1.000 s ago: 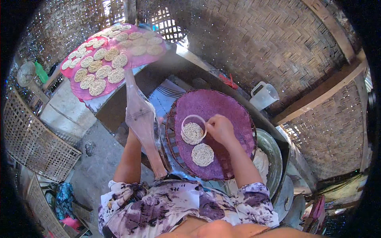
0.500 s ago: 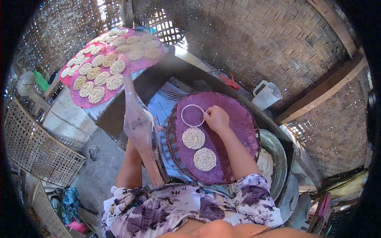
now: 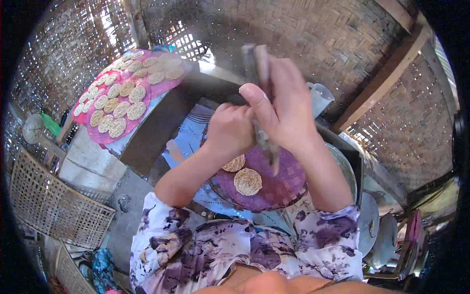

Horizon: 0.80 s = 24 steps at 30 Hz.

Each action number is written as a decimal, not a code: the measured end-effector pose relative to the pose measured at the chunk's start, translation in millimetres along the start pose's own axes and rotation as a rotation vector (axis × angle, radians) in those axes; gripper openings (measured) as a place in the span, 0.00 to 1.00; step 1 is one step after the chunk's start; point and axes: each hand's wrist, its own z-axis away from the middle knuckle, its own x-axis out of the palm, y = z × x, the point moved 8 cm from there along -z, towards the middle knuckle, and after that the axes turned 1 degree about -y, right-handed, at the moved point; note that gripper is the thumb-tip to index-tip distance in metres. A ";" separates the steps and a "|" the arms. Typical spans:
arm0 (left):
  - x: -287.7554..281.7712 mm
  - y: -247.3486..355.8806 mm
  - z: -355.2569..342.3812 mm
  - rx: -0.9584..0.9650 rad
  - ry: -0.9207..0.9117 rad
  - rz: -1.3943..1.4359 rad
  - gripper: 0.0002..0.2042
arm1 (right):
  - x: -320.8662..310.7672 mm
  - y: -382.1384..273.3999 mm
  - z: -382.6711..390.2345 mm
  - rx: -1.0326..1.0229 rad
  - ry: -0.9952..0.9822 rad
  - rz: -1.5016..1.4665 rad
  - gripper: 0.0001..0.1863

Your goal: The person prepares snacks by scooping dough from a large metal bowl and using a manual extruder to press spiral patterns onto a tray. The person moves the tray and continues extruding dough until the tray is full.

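Observation:
Both my hands are raised over a round tray covered in purple cloth point(image 3: 286, 181). My left hand point(image 3: 227, 128) is closed in a fist against a long wooden paddle-shaped tool point(image 3: 259, 130), seen edge-on and blurred. Close on the tool's other side is my right hand point(image 3: 289, 112), its fingers stretched and thumb apart; whether the palm touches the wood is hidden. Two round noodle-like discs lie on the cloth: the nearer disc point(image 3: 247, 182) in full, the farther disc point(image 3: 234, 162) partly behind my left forearm. The pale ring is out of sight.
Many similar discs point(image 3: 117, 128) lie on a pink cloth point(image 3: 142, 110) atop a ledge at the far left. A translucent jug point(image 3: 320, 100) stands behind my right hand. Right of the tray is a large basin point(image 3: 345, 166), partly hidden. Woven walls point(image 3: 338, 44) surround the space.
My left hand has lifted the wooden tool from the left to above the tray. My right hand has risen from the cloth and opened; the ring it held is no longer visible.

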 end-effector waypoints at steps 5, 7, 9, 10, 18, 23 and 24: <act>35.4 79.6 -31.0 0.187 -0.378 0.534 0.09 | -76.9 -43.5 65.2 -0.317 0.177 0.329 0.21; 48.3 113.0 -7.0 0.276 -0.862 0.435 0.09 | -96.2 -66.2 97.0 -0.344 0.047 0.258 0.22; 26.8 158.7 1.2 0.509 -0.937 0.397 0.09 | -119.4 -56.8 125.3 -0.064 -0.085 0.068 0.18; 28.7 170.4 5.6 0.565 -0.971 0.289 0.09 | -124.9 -39.8 143.7 0.153 -0.129 -0.068 0.14; 41.2 202.5 2.8 0.620 -0.828 0.416 0.11 | -234.3 3.3 262.1 0.671 0.272 -0.021 0.23; 98.4 188.0 22.4 0.383 -0.994 1.220 0.23 | -282.0 -2.6 359.7 0.571 1.347 -0.100 0.12; 101.8 193.2 33.1 0.303 -0.982 1.593 0.27 | -266.9 7.6 372.5 0.560 1.413 -0.105 0.10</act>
